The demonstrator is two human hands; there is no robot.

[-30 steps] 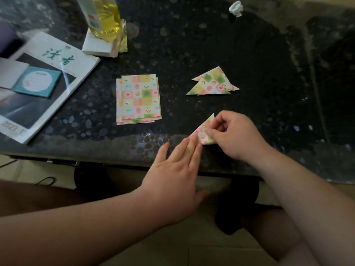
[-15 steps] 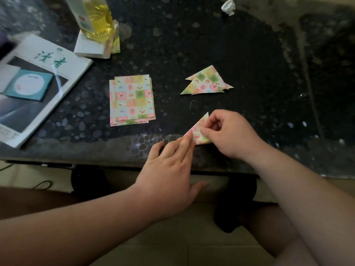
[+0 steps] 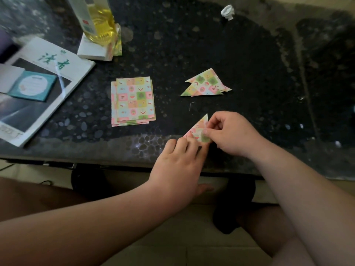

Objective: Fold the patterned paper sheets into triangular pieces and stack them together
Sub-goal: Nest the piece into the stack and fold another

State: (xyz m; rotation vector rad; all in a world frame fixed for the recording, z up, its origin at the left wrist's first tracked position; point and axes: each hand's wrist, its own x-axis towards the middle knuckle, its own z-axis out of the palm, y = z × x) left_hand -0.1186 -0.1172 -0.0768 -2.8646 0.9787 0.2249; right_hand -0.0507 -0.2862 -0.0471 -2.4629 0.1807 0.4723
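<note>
Above pale floor, dark table (pebbled), folded triangles

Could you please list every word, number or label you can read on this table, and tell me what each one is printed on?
"读者": large green characters on the magazine cover, as best I can read them.
"2023": near the bottom edge of the same magazine; the marks after it are blurred.
Teal card lying on the magazine: the print in its white circle is too small to read.
Bottle label: blurred, unreadable.
</note>
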